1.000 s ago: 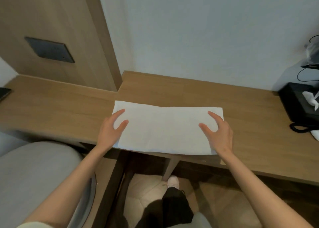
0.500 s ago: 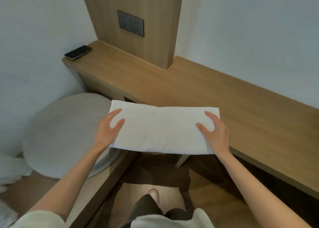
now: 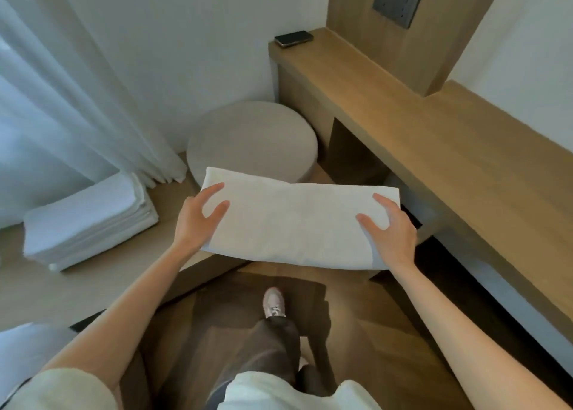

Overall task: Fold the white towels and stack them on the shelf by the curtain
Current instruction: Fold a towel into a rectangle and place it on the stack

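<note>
I hold the folded towel in the air, my left hand and right hand with fingers clasping its ends, near the towel stack.

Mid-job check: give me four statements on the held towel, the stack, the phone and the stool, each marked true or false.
1. The left hand and right hand both hold the folded towel. True.
2. The towel stack sits on the round stool. False: it lies on the low shelf beside the curtain.
3. A phone lies at the desk's far end. True.
4. The folded towel rests on the desk. False: it is held in the air, off the desk.
</note>
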